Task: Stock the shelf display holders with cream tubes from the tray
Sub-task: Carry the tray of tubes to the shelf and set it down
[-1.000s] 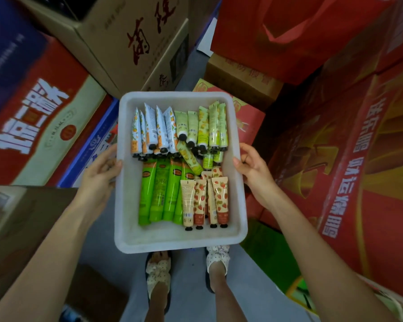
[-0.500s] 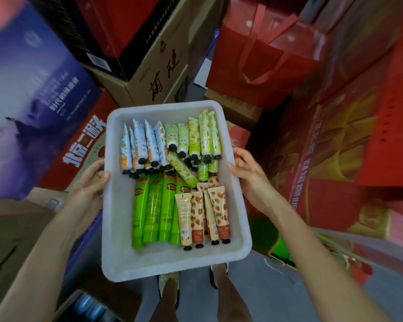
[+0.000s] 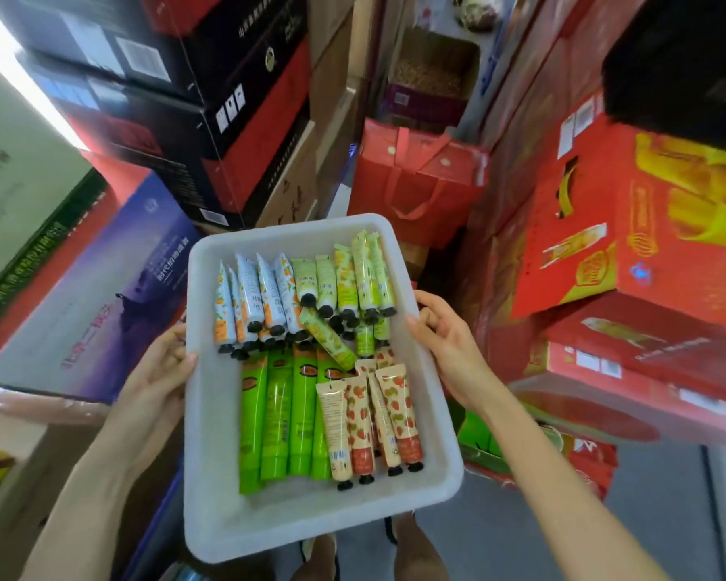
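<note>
Both my left hand (image 3: 160, 371) and right hand (image 3: 445, 345) grip the tray (image 3: 210, 496), raised higher than a second ago, cream tubes (image 3: 294, 413) unmoved, so no stocking yet

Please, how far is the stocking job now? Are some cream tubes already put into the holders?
Done: nothing that I can see; no display holder is in view, only stacked boxes. In hand: the left hand and the right hand hold the white tray by its long sides, above the floor. Left: all the stocking; the cream tubes lie in rows in the tray.
</note>
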`<state>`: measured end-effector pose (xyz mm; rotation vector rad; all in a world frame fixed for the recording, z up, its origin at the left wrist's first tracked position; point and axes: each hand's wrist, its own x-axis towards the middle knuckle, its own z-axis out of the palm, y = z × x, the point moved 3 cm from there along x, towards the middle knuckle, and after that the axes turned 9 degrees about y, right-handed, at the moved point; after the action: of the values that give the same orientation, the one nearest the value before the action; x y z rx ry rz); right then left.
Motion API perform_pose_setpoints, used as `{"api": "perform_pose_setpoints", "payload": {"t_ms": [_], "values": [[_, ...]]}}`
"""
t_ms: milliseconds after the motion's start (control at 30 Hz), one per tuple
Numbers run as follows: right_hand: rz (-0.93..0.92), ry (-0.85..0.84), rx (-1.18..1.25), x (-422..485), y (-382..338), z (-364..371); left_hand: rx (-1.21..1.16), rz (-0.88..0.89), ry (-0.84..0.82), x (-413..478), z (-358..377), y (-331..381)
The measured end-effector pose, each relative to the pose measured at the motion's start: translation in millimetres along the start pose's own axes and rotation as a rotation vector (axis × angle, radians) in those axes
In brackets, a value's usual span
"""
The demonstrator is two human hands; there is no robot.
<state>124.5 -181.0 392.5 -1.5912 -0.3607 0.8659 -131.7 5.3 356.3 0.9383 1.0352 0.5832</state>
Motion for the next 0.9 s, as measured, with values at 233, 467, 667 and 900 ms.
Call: {"api": "perform_pose_setpoints", "payload": {"t_ms": [233, 467, 667, 900], "values": [[-0.077, 0.047, 0.030, -61.2, -49.0, -23.4, 0.001, 0.059, -0.117, -46.5, 22.3, 46.4], [-0.125, 0.068, 0.050, -124.8, -83.4, -64.5, 0.033, 0.134, -0.304, -104.1, 51.4, 77.0], [-0.186, 0.114, 0.078, -191.1, -92.4, -112.8, 0.042, 0.217, -0.303, -173.7, 87.6, 74.9], [-0.205, 0.222, 0.122, -275.9, -95.1, -175.8, 0.036, 0.199, -0.379, -245.8, 138.1, 55.4]]}}
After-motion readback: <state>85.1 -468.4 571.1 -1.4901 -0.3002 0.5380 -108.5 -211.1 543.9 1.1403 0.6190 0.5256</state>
